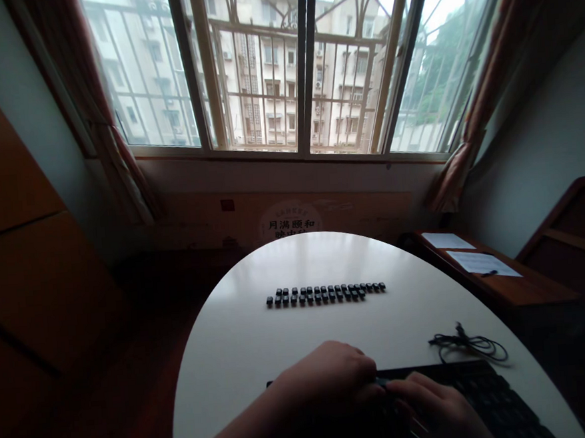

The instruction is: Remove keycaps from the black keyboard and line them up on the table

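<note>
A black keyboard (502, 394) lies at the near side of a round white table (241, 343). Over its middle, my left hand (333, 373) is closed, fingers curled and pinching. Just right of it, my right hand (435, 402) is closed too, its fingertips meeting the left ones. A small dark piece (381, 381) shows between the fingertips; its kind is unclear. Something thin and shiny (418, 427) appears beneath my right hand, too dim to name. My hands and forearm hide much of the keyboard. Farther back, black keycaps (330, 289) stand in two rows.
A coiled black cable (474, 346) lies on the table behind the keyboard's right part. To the right, a wooden desk (532, 289) holds paper sheets (483, 263) and a dark pen (489, 273). Barred windows and tied curtains (112, 145) are beyond the table.
</note>
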`<state>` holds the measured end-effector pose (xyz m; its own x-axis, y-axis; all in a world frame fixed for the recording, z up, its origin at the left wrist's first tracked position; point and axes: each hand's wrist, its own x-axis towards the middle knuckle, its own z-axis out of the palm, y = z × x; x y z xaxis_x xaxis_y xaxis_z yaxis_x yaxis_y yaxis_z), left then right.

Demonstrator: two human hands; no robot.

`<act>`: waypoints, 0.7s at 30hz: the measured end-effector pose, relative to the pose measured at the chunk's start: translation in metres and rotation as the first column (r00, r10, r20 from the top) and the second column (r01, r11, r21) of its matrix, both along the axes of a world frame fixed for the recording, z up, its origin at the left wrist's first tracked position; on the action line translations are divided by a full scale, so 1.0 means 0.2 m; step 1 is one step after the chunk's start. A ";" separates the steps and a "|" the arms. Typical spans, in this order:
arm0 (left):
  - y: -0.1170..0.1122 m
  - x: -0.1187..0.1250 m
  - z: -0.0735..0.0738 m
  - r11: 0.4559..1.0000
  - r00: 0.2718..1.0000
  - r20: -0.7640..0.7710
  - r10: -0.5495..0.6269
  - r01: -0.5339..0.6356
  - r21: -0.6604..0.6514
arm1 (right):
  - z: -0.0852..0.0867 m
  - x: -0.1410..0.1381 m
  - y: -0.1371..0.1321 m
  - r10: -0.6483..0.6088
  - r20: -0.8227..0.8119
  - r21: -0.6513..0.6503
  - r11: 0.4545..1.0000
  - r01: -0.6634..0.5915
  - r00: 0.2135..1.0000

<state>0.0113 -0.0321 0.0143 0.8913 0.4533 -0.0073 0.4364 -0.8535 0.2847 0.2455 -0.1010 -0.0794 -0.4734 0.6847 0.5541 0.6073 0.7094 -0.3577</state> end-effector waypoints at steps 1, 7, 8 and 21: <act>0.00 0.00 0.00 1.000 1.000 -0.006 -0.001 0.001 -0.004 | -0.01 0.00 0.00 0.002 -0.003 0.002 1.000 -0.002 1.000; 0.00 0.00 0.00 1.000 1.000 -0.001 0.010 -0.010 -0.013 | -0.03 0.01 0.00 0.009 -0.015 -0.022 1.000 -0.009 1.000; 0.00 0.00 0.00 1.000 1.000 0.001 0.012 -0.011 -0.013 | -0.03 0.01 0.00 0.008 -0.010 -0.025 1.000 -0.008 1.000; 0.00 0.00 -0.01 1.000 1.000 0.001 0.015 -0.015 -0.004 | -0.06 0.01 0.00 -0.011 -0.003 -0.052 0.999 0.010 1.000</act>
